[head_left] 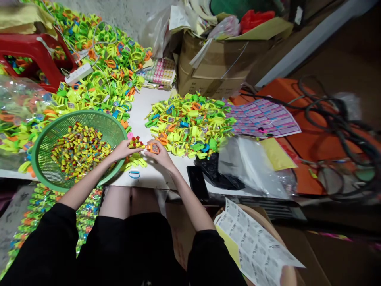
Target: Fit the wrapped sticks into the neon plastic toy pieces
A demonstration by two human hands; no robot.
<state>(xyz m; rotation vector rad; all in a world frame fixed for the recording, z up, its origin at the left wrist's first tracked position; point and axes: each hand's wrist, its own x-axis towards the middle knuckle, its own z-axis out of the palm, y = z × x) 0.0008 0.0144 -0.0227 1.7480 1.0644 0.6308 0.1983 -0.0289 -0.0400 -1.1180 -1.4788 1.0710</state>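
My left hand (121,151) is closed around several small yellow cylinders with red ends (136,142), perhaps candy tubes. Close beside it, my right hand (163,156) pinches an orange toy watch (153,148). The fingertips of both hands nearly meet over the white table (150,174). More of the small cylinders (83,149) lie loose inside a green mesh basket (35,159) at my left. Just below my hands are a few yellow-green toy watches (136,161) and one blue band (134,174).
A mixed heap of toy watches (190,119) lies beyond my right hand; a larger heap (98,87) spreads behind the basket. A black phone (197,182), plastic bags (250,163) and printed sheets (264,117) are rightward. A cardboard box (214,67) and red stool (29,43) stand behind.
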